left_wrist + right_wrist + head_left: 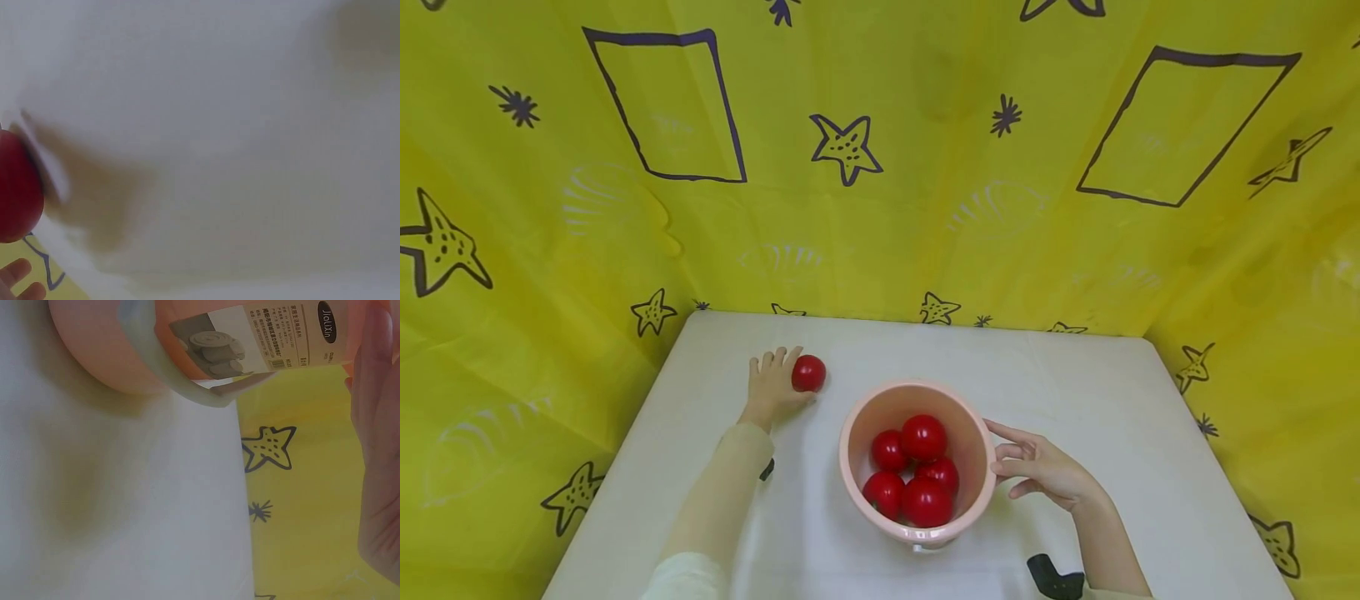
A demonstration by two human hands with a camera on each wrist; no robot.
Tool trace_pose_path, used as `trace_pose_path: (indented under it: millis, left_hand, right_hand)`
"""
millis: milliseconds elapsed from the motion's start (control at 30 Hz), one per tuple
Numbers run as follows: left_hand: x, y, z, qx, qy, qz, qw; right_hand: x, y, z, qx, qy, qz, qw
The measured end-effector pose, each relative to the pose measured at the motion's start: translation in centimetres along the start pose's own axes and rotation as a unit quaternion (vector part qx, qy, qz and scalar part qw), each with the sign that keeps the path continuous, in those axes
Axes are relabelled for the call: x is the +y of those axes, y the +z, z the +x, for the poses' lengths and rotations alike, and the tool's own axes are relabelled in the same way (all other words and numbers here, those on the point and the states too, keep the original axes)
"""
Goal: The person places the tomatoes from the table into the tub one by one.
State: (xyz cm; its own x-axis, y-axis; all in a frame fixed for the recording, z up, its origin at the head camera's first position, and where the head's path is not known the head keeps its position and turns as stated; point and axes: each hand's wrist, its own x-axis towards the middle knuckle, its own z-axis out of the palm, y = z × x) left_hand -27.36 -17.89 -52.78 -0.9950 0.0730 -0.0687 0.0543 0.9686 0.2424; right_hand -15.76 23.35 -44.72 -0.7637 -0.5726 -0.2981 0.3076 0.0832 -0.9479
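A single red tomato (808, 373) sits on the white table, left of the bucket. My left hand (771, 387) is around its left side, fingers spread and thumb out below it. In the left wrist view, the fingertips (31, 291) show a gap from the tomato (19, 187). A pink bucket (847, 467) stands upright near the table's middle, holding several red tomatoes (927, 502). My right hand (1045, 471) touches the bucket's right side near the rim, fingers loosely extended. The right wrist view shows the bucket's label (281, 337) and pale handle (169, 375).
The white table (1075, 383) extends around the bucket on all sides. A yellow curtain (910, 225) with star drawings hangs along the table's back and side edges. Dark wrist straps or mounts (1055, 577) show below the hands.
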Motion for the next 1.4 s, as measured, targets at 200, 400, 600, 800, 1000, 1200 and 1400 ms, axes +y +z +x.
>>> trace_pose_path:
  millis: [200,400,600,800,1000,1200,1400]
  left_hand:
    - [0.3,0.6,-0.2,0.008,-0.004,0.011,0.9999]
    - [0.6,1.0,-0.2,0.021,-0.012,0.020,0.9995]
    - [0.7,1.4,-0.2,0.038,-0.015,0.031,0.9987]
    - [0.5,1.8,-0.1,0.086,0.013,0.037,0.9955]
    - [1.0,0.4,0.2,0.108,0.052,0.043,0.9918]
    - [2.0,-2.0,0.7,0.144,0.113,0.109,0.9770]
    - [4.1,-4.7,0.6,0.213,0.195,0.147,0.9462]
  right_hand:
    - [0.1,-0.1,0.0,0.002,0.004,-0.002,1.000]
    - [0.1,-0.1,0.1,0.006,0.010,-0.008,1.000]
    - [0.0,0.0,0.1,0.002,0.002,-0.004,1.000]
    - [0.1,-0.1,0.1,0.010,0.012,-0.008,1.000]
    - [0.2,-0.2,0.1,0.010,0.016,-0.007,1.000]
    - [0.2,-0.1,0.1,0.007,0.011,-0.007,1.000]
    - [0.1,-0.1,0.1,0.011,0.015,-0.009,1.000]
